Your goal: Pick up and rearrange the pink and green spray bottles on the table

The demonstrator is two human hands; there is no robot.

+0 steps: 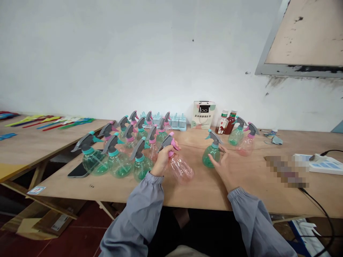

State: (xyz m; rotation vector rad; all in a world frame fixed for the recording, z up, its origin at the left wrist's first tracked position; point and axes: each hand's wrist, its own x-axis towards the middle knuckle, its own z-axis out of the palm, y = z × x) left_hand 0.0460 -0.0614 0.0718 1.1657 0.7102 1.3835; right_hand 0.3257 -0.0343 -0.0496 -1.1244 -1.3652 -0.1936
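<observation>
My left hand [162,159] is closed around the neck and grey head of a pink spray bottle [181,169], whose clear body tilts toward the lower right. To the right, a green spray bottle [207,158] stands upright on the table. My right hand [223,164] is at its right side with thumb and fingers apart, the thumb in front of the body; whether it touches cannot be made out. Left of my left hand stand several more green and pink spray bottles, among them a green one [143,167] at the front.
The wooden table [203,192] also holds a phone [78,170], light-blue moulds [179,122], a paper bag [203,116] and two sauce bottles [229,123]. At right are another pink spray bottle [245,144], a green one [235,136] and a power strip [325,164] with cables.
</observation>
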